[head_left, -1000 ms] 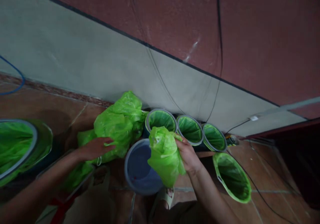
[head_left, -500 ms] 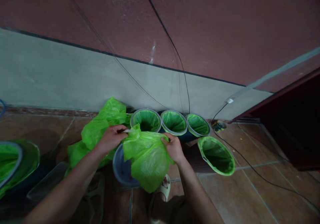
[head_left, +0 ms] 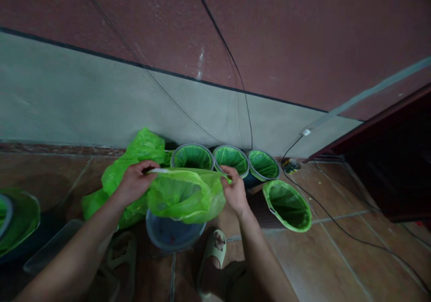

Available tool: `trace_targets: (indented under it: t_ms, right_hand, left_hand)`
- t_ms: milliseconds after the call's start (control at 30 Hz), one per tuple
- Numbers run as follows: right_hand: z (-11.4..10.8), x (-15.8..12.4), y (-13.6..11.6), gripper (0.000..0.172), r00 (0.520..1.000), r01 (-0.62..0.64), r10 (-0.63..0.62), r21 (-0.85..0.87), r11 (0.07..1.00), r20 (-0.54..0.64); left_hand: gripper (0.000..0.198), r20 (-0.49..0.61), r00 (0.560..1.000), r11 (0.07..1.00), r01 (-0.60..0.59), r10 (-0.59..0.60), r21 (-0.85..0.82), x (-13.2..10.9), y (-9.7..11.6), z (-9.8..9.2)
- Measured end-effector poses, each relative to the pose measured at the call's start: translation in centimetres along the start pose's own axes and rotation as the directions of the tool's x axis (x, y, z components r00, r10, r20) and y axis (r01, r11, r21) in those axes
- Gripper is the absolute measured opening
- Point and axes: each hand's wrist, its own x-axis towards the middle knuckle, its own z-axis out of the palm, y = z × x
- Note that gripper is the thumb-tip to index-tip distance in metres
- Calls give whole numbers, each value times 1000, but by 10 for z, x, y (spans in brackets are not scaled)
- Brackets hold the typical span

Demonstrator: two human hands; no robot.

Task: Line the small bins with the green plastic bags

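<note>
You hold a thin, bright green plastic bag (head_left: 183,196) stretched wide between your two hands, its mouth pulled open. Your left hand (head_left: 134,183) is at 9 o'clock from the bag, fingers curled shut on the bag's rim. Your right hand (head_left: 235,189) is at 3 o'clock from it, pinching the other side of the rim the same way. The bag hangs right over a round grey-blue plastic bucket (head_left: 171,232) at 6 o'clock, on the brown tiled floor (head_left: 336,257). At 12 o'clock, three small round bins with green liners (head_left: 232,158) stand in a row by the grey wall (head_left: 67,95). A fourth green-lined bin (head_left: 288,205) lies tipped over past your right hand. A big heap of green bags (head_left: 134,158) sits behind your left hand.
</note>
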Motion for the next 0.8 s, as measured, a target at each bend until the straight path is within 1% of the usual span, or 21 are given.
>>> trace_targets:
  t_ms: [33,100,133,200,267,367,433,500,567,700,800]
  right_hand:
    - [10,-3,-8,36,997,0,-6,80,997,77]
    - [32,-10,-20,35,978,-71,33,183,981,205]
    - [42,-13,-25,36,967,-92,36,214,973,254]
    - [58,-18,-31,36,950,-90,10,241,966,313]
    - [68,-21,-35,32,939,-62,-14,210,976,343]
    - [70,-20,-39,23,932,3,-28,69,998,360]
    - [65,-17,-41,21,951,91,-81,-18,996,298]
    - [56,-13,-41,23,977,162,-147,-88,983,152]
    - [45,-9,-41,26,979,198,-201,-139,970,-14]
    - [21,1,-35,28,936,220,-267,-212,952,-229]
    - [-3,9,-27,28,888,176,-269,-264,948,-374]
  left_hand:
    - [25,-7,1000,1000,-17,17,-8,0,2,2]
    - [24,-12,998,998,-64,64,-24,-2,5,7]
    - [24,-9,996,995,-91,91,-28,-3,6,10]
    - [25,3,989,989,-145,145,-16,-6,8,18]
    - [27,16,981,981,-194,194,15,-8,9,25]
    - [32,62,963,958,-267,261,102,-10,8,33]
    - [35,111,952,933,-303,286,195,-9,4,34]
    - [39,150,949,899,-313,279,307,-8,-1,34]
    - [43,161,954,863,-296,251,410,-7,-5,32]
    - [42,104,977,797,-213,187,565,-6,-8,28]
    - [36,-8,986,750,-120,165,651,-4,-6,21]
